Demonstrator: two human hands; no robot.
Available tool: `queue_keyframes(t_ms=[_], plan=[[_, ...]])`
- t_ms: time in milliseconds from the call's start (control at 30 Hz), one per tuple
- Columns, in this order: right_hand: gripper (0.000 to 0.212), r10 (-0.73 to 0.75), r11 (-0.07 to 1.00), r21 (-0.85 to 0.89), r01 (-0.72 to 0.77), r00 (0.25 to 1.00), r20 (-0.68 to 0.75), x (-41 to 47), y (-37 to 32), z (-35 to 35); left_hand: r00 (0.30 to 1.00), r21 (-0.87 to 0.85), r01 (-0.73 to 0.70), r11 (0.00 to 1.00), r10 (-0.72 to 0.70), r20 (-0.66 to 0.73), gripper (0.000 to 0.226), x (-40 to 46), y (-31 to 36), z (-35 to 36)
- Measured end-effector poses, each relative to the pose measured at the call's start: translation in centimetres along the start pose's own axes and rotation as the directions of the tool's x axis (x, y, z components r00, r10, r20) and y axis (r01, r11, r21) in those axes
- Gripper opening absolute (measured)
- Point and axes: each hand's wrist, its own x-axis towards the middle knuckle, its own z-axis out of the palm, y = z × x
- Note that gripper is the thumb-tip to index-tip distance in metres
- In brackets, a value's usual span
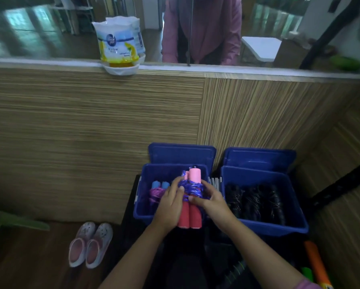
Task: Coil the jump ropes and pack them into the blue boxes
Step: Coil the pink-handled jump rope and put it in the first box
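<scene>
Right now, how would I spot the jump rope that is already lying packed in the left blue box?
Find the two open blue boxes below the wood-grain counter wall and take the left blue box. Against its left wall lies a coiled jump rope with light blue handles and a purple-pink cord. The bundle beside it, held in both hands, has pink handles, and the right box holds only black ropes.

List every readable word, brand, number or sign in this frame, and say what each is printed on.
"ROOM": on the white and yellow air freshener pack on the ledge.
Round dark logo above it: too blurred to read.
Small lines below "ROOM": too blurred to read.
Blue boxes, jump rope, clogs: no text visible.
</scene>
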Motion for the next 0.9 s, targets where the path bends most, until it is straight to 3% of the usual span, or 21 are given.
queue_keyframes(t_ms=[67, 133, 200, 300, 433, 567, 700, 833, 900], plan=[[0.049, 0.064, 0.995, 0.077, -0.062, 0.998, -0.029, 1.6, 0.4, 0.8, 0.991, 0.279, -0.017, 0.960, 0.054, -0.125, 0.041, 1.0, -1.3, -1.5], [0.043, 0.113, 0.983, 0.147, -0.108, 0.993, -0.028, 3.4, 1.1, 1.9, 0.965, 0.564, -0.057, 0.824, 0.191, -0.182, 0.052, 2.0, -3.6, -3.2], [0.040, 0.146, 0.967, 0.208, -0.145, 0.989, 0.012, 5.3, 1.8, 3.1, 0.971, 0.640, -0.021, 0.768, 0.168, -0.170, 0.052, 3.0, -6.0, -4.6], [0.036, 0.195, 0.951, 0.228, -0.208, 0.978, 0.077, 7.8, 2.8, 4.8, 0.977, 0.625, 0.016, 0.780, 0.121, -0.175, 0.053, 3.5, -8.5, -5.6], [0.032, 0.255, 0.958, 0.117, -0.264, 0.963, 0.081, 9.9, 5.5, 7.7, 0.969, 0.496, -0.056, 0.867, 0.167, -0.183, 0.057, 3.3, -10.5, -5.6], [0.035, 0.135, 0.969, -0.215, -0.120, 0.989, 0.057, 11.0, 8.4, 9.3, 0.961, 0.444, -0.040, 0.895, 0.156, -0.228, 0.060, 3.5, -10.5, -5.2], [0.062, 0.032, 0.844, -0.536, 0.001, 0.998, 0.052, 11.8, 10.0, 8.4, 0.958, 0.462, -0.040, 0.886, 0.165, -0.233, 0.061, 3.6, -10.6, -5.4], [0.052, 0.078, 0.791, -0.611, 0.032, 0.985, 0.153, 11.7, 8.9, 7.8, 0.959, 0.516, -0.033, 0.856, 0.173, -0.226, 0.060, 3.6, -10.6, -5.3], [0.061, 0.064, 0.755, -0.651, 0.084, 0.978, 0.200, 11.6, 8.3, 7.4, 0.966, 0.609, 0.010, 0.793, 0.150, -0.211, 0.059, 3.6, -10.3, -5.5]])
